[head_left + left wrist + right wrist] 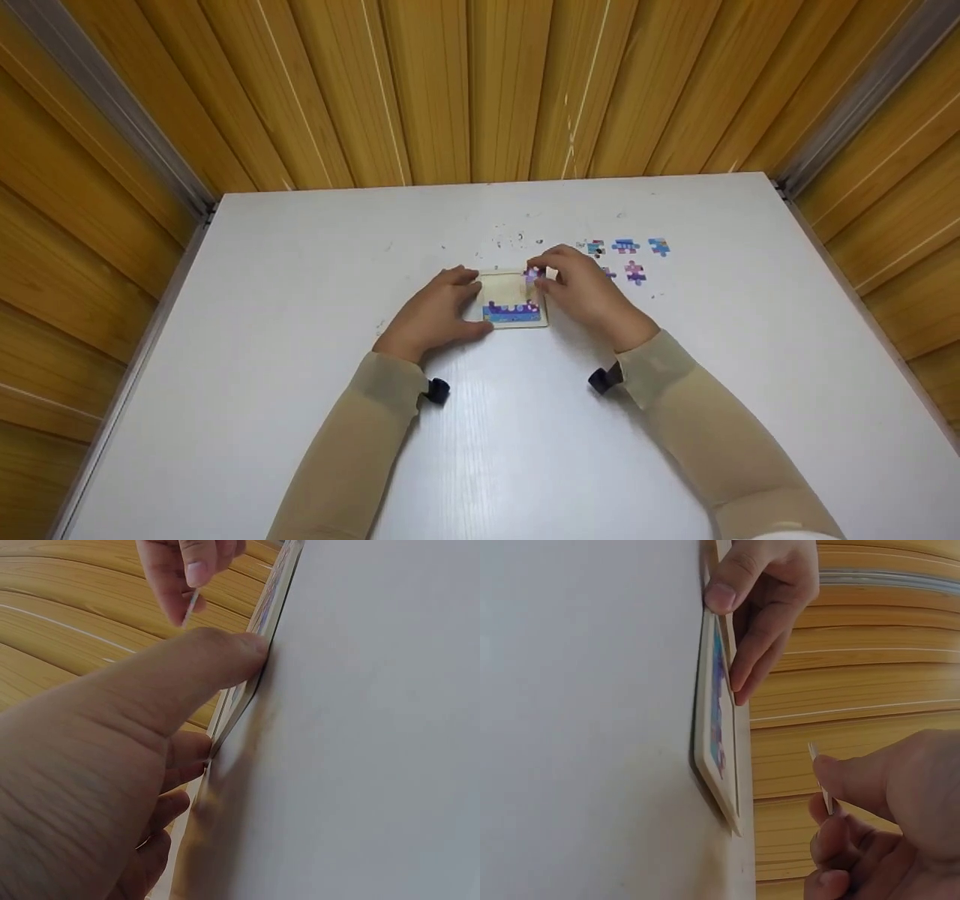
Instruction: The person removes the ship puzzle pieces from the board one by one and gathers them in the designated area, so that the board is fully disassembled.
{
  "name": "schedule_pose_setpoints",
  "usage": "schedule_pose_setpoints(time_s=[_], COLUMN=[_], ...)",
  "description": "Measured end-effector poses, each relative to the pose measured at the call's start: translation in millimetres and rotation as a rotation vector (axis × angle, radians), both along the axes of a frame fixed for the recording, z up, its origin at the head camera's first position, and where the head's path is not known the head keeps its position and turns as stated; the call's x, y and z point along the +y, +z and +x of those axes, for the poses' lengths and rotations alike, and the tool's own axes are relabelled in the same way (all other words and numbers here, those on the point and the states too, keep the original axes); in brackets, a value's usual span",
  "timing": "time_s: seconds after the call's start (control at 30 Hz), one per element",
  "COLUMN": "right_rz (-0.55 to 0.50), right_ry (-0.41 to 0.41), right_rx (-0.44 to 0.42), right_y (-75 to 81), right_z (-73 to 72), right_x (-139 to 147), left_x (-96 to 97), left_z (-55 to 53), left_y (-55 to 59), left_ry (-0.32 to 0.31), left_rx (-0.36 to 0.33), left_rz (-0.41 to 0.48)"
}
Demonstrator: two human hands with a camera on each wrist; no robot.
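A small square wooden puzzle tray (pixel 501 288) lies on the table, with joined purple and blue jigsaw pieces (pixel 511 313) along its near side. My left hand (pixel 439 311) holds the tray at its left side, the thumb at the near corner and fingertips towards the far edge. Between thumb and fingers, my right hand (pixel 589 291) pinches a purple jigsaw piece (pixel 532 274). In the right wrist view this piece (pixel 826 799) appears edge-on, raised clear of the tray (pixel 718 774). Part of it is hidden by the fingers in the head view.
Several loose jigsaw pieces (pixel 635 272) lie beyond and right of my right hand, one partly covered by it. Small dark specks (pixel 519 238) dot the white table (pixel 322 262) behind the tray. Wood-patterned panels (pixel 435 90) rise at the back and sides.
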State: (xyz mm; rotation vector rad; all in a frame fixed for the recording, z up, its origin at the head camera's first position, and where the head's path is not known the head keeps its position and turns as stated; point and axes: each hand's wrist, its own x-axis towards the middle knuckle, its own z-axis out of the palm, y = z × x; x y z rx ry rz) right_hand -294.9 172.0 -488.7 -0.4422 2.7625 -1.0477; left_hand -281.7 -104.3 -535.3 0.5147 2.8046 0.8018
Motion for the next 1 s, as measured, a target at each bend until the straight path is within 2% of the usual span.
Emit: schedule_pose_setpoints(time_s=[0.23,0.5,0.63,0.93,1.0], right_rz=[-0.022,-0.03,-0.031,-0.092,-0.093], right_ry=[0.002,-0.007,-0.025,-0.058,-0.072], right_rx=[0.039,0.108,0.134,0.277,0.287], right_y=[4.3,8.2,10.5,13.2,14.3], right_z=[1.4,1.6,2.3,5.2,5.7], right_x=[11,35,52,89,97], left_x=[0.7,-2.5,-2.8,-2.4,-2.4], left_z=[1.6,1.0,0.5,1.5,1.4], left_y=[-0.3,-0.8,-1.4,-0.7,-1.0], left_ry=[0.009,-0.034,-0.031,-0.015,-0.014], left_rx=[-0.025,0.021,0.023,0.011,0.012], left_rz=[-0.002,0.028,0.025,0.025,0.023])
